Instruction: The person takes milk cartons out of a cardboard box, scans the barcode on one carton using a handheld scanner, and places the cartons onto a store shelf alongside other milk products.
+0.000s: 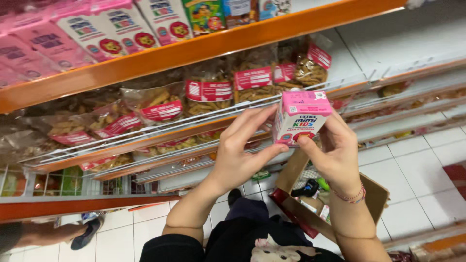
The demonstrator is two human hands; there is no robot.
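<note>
- Small pink drink carton (301, 116), held upright w/ both hands in front of store shelves, centre-right of view.
- Left hand (240, 155): fingers grasping carton's left side & lower edge.
- Right hand (335, 153): fingers grasping its right side; beaded bracelet (350, 196) at wrist.
- Open cardboard box (374, 194) lies lower down, near the person.
- Wire shelf (145, 133) w/ bagged snacks (160, 104) just beyond; pink cartons (77, 29) on orange shelf (204, 48) farther up.
- Step, judged: carton being looked over or turned; shelving it would need a free gap.
</note>
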